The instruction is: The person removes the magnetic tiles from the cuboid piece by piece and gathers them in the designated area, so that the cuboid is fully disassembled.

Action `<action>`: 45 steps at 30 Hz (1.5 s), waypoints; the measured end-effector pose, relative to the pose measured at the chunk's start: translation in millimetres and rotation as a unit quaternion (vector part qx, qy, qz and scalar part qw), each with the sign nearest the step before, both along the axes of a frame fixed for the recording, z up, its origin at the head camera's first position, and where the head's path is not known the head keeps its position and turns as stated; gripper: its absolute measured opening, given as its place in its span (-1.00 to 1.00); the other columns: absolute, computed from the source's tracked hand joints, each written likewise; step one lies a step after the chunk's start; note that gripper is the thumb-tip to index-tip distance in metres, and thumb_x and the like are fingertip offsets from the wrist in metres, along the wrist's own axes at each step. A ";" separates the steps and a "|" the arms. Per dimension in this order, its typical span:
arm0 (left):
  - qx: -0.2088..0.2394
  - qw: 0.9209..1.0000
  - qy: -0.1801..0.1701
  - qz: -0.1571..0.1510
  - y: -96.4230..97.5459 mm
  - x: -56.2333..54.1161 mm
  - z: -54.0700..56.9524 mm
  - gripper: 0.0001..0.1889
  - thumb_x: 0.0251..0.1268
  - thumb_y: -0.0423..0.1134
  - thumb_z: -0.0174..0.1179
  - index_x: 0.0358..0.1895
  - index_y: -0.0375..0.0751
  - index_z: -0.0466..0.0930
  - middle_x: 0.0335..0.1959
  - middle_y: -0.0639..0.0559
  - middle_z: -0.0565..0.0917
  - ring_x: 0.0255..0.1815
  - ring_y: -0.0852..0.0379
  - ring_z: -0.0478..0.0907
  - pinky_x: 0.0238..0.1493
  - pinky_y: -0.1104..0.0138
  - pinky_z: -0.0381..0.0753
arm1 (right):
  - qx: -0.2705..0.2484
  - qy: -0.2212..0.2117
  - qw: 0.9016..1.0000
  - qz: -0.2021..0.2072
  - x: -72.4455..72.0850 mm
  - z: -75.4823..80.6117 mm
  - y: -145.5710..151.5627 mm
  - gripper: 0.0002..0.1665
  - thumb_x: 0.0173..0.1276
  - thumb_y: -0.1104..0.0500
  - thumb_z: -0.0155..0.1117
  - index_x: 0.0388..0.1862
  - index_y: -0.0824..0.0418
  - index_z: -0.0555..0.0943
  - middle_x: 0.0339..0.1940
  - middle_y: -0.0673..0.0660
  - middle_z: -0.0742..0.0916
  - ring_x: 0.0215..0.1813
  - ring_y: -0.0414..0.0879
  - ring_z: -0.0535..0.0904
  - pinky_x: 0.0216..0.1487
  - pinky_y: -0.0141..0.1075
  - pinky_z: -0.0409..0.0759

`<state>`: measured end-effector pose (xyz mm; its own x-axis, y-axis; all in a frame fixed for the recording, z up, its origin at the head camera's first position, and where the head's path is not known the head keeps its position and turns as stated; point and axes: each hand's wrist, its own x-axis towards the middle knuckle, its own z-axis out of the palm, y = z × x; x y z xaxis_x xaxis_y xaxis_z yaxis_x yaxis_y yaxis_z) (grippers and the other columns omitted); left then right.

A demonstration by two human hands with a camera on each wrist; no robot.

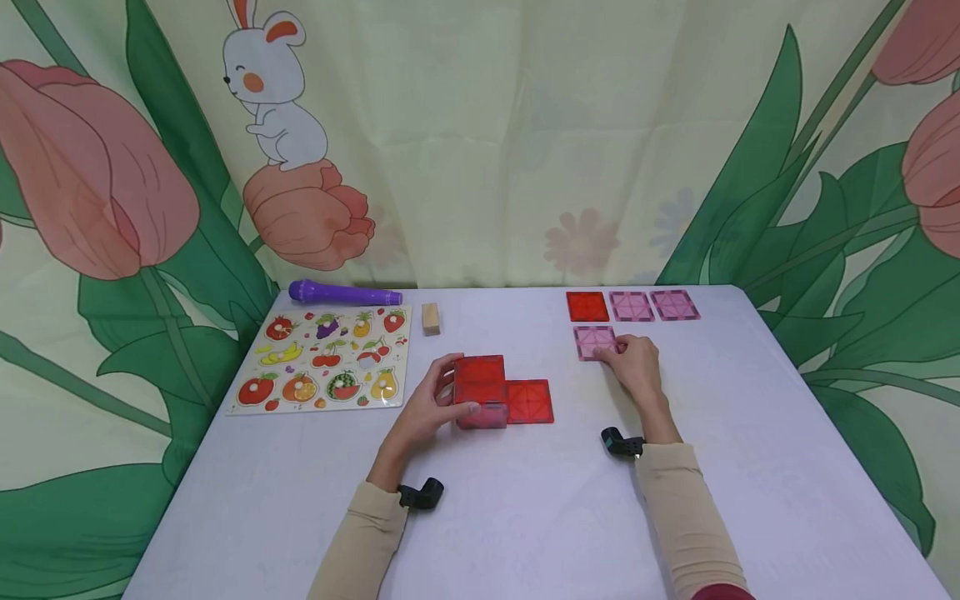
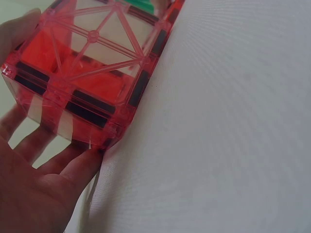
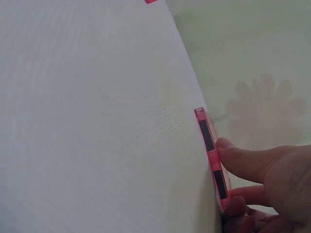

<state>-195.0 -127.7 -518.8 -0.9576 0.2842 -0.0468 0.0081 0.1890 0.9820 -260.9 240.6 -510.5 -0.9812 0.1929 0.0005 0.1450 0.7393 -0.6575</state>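
A small box of translucent magnetic tiles (image 1: 480, 371), red on top and pinkish at the front, stands on the table. My left hand (image 1: 423, 410) grips it from the left, thumb at the front and fingers along the side. The left wrist view shows the pink front tile (image 2: 92, 36) with dark magnet strips along its edges. A flat red tile (image 1: 530, 402) lies against the box's right side. Farther right, my right hand (image 1: 637, 367) pinches a pink magnetic tile (image 1: 591, 340) by its near right corner. In the right wrist view my thumb (image 3: 238, 158) presses on this tile's face.
Behind the right hand lie a red tile (image 1: 587, 307) and two pink tiles, one (image 1: 632, 306) beside the other (image 1: 674, 305). A fruit puzzle board (image 1: 408, 367), a purple toy microphone (image 1: 345, 293) and a wooden block (image 1: 431, 319) occupy the back left. A printed curtain (image 1: 465, 167) hangs behind the table.
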 end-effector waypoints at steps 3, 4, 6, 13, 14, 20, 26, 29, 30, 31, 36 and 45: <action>0.003 1.000 0.001 0.000 0.2 -0.1 0.9 -0.13 0.12 -0.08 0.48 0.46 0.35 0.17 0.50 0.18 0.28 0.59 -0.01 0.19 0.48 0.04 0.39 | -0.002 -0.004 1.000 -0.001 -0.6 0.3 0.2 -0.30 0.41 0.00 0.31 0.28 0.52 0.48 0.03 0.45 0.59 0.07 0.22 0.41 0.11 0.08 0.53; 0.003 1.000 0.002 0.001 0.2 -0.1 1.2 -0.13 0.12 -0.08 0.48 0.46 0.35 0.18 0.50 0.18 0.29 0.59 -0.01 0.19 0.47 0.04 0.40 | -0.005 -0.006 1.000 -0.003 -0.7 0.8 0.1 -0.29 0.41 0.00 0.31 0.29 0.53 0.47 0.03 0.45 0.58 0.07 0.22 0.41 0.10 0.08 0.53; 0.004 1.000 0.003 0.002 0.4 -0.3 1.4 -0.13 0.12 -0.10 0.48 0.46 0.34 0.18 0.50 0.17 0.29 0.58 -0.01 0.19 0.47 0.03 0.40 | -0.009 -0.009 1.000 -0.006 -1.1 1.8 -0.2 -0.27 0.41 -0.02 0.31 0.30 0.52 0.45 0.02 0.44 0.56 0.07 0.21 0.39 0.10 0.07 0.53; 0.003 1.000 0.003 0.001 0.7 -0.5 1.5 -0.13 0.12 -0.10 0.48 0.46 0.35 0.18 0.49 0.17 0.30 0.58 0.00 0.21 0.46 0.03 0.41 | -0.028 0.000 1.000 -0.005 1.2 12.5 -6.1 -0.18 0.38 -0.04 0.33 0.39 0.47 0.37 0.09 0.40 0.51 0.09 0.18 0.40 0.03 0.01 0.63; 0.003 1.000 0.002 0.001 0.7 -0.4 1.5 -0.13 0.12 -0.10 0.48 0.46 0.36 0.18 0.49 0.18 0.30 0.58 0.00 0.21 0.46 0.03 0.41 | -0.033 -0.001 0.999 0.000 2.0 14.8 -7.8 -0.18 0.38 -0.04 0.34 0.41 0.46 0.36 0.11 0.40 0.51 0.11 0.19 0.40 0.05 0.01 0.65; 0.009 1.000 0.003 0.000 0.8 -1.0 1.1 -0.14 0.12 -0.12 0.48 0.46 0.33 0.18 0.49 0.16 0.31 0.57 -0.01 0.21 0.46 0.04 0.42 | -0.052 -0.019 0.998 0.029 7.5 27.4 -21.1 -0.14 0.34 -0.08 0.37 0.45 0.38 0.35 0.20 0.37 0.49 0.17 0.18 0.42 0.14 0.04 0.66; 0.006 1.000 0.003 0.001 1.1 -0.4 2.0 -0.14 0.12 -0.13 0.48 0.47 0.30 0.18 0.49 0.16 0.31 0.58 0.00 0.21 0.47 0.05 0.41 | -0.048 -0.034 0.996 0.066 9.1 32.2 -32.7 -0.12 0.27 -0.07 0.43 0.42 0.36 0.38 0.29 0.37 0.47 0.28 0.23 0.40 0.24 0.10 0.61; 0.005 1.000 0.003 0.002 0.9 -0.1 2.4 -0.13 0.12 -0.13 0.48 0.47 0.30 0.18 0.49 0.16 0.30 0.58 0.00 0.20 0.46 0.05 0.41 | -0.039 -0.041 0.995 0.087 8.8 32.1 -37.7 -0.11 0.25 -0.07 0.45 0.42 0.34 0.38 0.33 0.37 0.46 0.31 0.23 0.38 0.26 0.11 0.60; 0.004 1.000 0.002 0.003 0.8 0.0 2.5 -0.13 0.12 -0.12 0.48 0.47 0.31 0.18 0.50 0.16 0.30 0.58 0.00 0.20 0.46 0.05 0.41 | -0.036 -0.043 0.994 0.094 8.8 31.9 -39.4 -0.11 0.24 -0.07 0.46 0.43 0.33 0.38 0.33 0.36 0.47 0.31 0.23 0.39 0.26 0.11 0.60; 0.004 1.000 0.004 0.001 0.8 0.1 2.3 -0.13 0.12 -0.12 0.48 0.47 0.30 0.18 0.50 0.15 0.29 0.59 -0.02 0.19 0.46 0.04 0.41 | -0.033 -0.044 0.993 0.101 8.8 31.6 -40.9 -0.11 0.24 -0.06 0.47 0.43 0.32 0.38 0.31 0.36 0.49 0.29 0.22 0.41 0.25 0.10 0.61; 0.003 1.000 0.003 0.003 0.5 0.1 1.1 -0.13 0.11 -0.11 0.48 0.46 0.33 0.18 0.50 0.15 0.29 0.58 -0.01 0.20 0.45 0.05 0.42 | -0.023 -0.041 0.989 0.138 9.7 30.1 -49.0 -0.13 0.20 -0.03 0.52 0.41 0.29 0.43 0.17 0.32 0.59 0.13 0.15 0.52 0.09 -0.04 0.71; 0.005 1.000 0.007 0.006 1.3 0.7 0.3 -0.13 0.10 -0.09 0.49 0.46 0.32 0.19 0.49 0.15 0.31 0.58 -0.02 0.21 0.44 0.04 0.43 | -0.009 -0.061 0.977 0.204 14.7 25.9 -65.1 -0.17 0.14 -0.01 0.57 0.35 0.24 0.50 0.15 0.26 0.60 0.02 0.07 0.56 -0.13 -0.24 0.72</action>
<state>-194.3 -126.5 -518.6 -0.9615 0.2729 -0.0311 0.0193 0.1801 0.9835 -246.1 175.5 -484.6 -0.9692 -0.2147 -0.1207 -0.0807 0.7399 -0.6679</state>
